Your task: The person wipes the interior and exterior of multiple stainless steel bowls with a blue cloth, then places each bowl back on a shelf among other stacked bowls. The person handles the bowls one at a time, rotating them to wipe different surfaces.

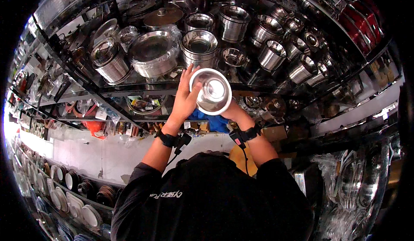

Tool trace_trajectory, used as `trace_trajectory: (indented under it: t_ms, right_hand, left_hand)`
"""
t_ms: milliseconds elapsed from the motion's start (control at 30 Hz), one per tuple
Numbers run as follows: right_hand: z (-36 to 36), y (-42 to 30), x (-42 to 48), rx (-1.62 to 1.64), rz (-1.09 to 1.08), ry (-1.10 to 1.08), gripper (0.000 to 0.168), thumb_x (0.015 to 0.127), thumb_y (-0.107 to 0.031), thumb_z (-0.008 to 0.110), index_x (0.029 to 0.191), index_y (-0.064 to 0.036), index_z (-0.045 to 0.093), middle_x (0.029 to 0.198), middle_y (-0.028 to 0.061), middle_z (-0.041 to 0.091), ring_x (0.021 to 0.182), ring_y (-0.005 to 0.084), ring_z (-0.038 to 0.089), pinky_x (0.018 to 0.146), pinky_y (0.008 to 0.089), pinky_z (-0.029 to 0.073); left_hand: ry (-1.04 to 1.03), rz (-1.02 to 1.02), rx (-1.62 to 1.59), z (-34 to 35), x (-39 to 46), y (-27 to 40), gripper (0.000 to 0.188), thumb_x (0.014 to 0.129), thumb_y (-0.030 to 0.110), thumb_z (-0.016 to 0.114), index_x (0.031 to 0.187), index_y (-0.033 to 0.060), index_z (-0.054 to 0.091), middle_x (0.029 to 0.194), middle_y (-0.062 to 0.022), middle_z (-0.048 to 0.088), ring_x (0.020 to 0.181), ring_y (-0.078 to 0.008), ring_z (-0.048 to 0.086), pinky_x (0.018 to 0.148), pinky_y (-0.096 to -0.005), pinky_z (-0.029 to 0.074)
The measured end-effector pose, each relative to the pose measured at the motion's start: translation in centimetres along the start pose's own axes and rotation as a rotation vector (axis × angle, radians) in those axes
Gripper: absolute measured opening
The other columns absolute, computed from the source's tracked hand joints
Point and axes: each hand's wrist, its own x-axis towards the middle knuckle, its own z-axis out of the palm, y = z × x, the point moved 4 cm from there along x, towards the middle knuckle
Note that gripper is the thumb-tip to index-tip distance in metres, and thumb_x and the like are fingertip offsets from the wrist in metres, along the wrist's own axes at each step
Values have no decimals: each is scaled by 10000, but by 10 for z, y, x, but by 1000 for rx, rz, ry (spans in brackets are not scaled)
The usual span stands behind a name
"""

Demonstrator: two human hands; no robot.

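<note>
A round stainless steel bowl (207, 102) is held up in front of me, its shiny inside facing the camera. Along its left side lies my left hand (186, 95), thumb over the rim and fingers stretched along the outside. My right hand (233, 110) grips the bowl from the lower right; its fingers are hidden behind the metal. Just beyond the bowl, on the shelf, stands a stack of steel bowls (200, 48). To the left of that stack are nested steel plates (153, 53) partly wrapped in clear plastic.
Several steel bowl stacks (272, 56) fill the right of the shelf (145, 85). A lidded pan (163, 17) stands behind. Under the bowl shows blue material (217, 122) on a lower level. Plates (90, 215) line a rack at lower left; plastic-wrapped metalware (354, 179) is at right.
</note>
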Motion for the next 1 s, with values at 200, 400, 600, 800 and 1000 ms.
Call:
trace_trajectory:
  t_ms: [200, 400, 600, 800, 1000]
  right_hand:
    - [-31, 16, -43, 400, 155, 98, 706, 687, -46, 758, 1316, -13, 439, 1178, 86, 588, 1097, 167, 541, 975, 323, 406]
    - [-48, -27, -20, 205, 28, 374, 705, 708, 42, 676, 1355, -25, 404, 1211, 66, 564, 1091, 161, 530, 979, 316, 397]
    - [2, -1, 4, 35, 65, 192, 603, 748, -124, 736, 1282, -29, 474, 1178, 104, 600, 1043, 208, 572, 921, 337, 431]
    - [8, 16, -15, 10, 61, -4, 641, 667, -54, 772, 1258, -74, 525, 1200, 86, 590, 1085, 179, 554, 952, 332, 419]
    - [-42, -1, -42, 159, -5, 295, 672, 669, 25, 746, 1288, -26, 488, 1180, 78, 586, 1071, 191, 559, 945, 328, 433]
  left_hand:
    - [176, -294, -383, -30, -3, -24, 248, 928, 92, 508, 1142, -24, 559, 1033, -37, 626, 923, -92, 561, 832, -238, 443]
    - [-186, -288, -660, -6, -18, -15, 592, 870, 5, 476, 1434, 25, 297, 1395, -92, 419, 1227, -154, 415, 1051, -281, 277]
    - [-93, -146, -381, 2, -7, -21, 648, 919, 124, 487, 1438, -7, 122, 1516, -150, 115, 1367, -236, 159, 1106, -347, 136]
    - [70, -263, -441, -15, -6, -21, 431, 924, 129, 495, 1321, -16, 410, 1209, -97, 540, 1108, -152, 477, 969, -274, 353]
    - [224, -319, -492, -44, -12, -38, 390, 886, 51, 450, 1272, -7, 440, 1165, -82, 554, 1068, -153, 494, 951, -270, 366]
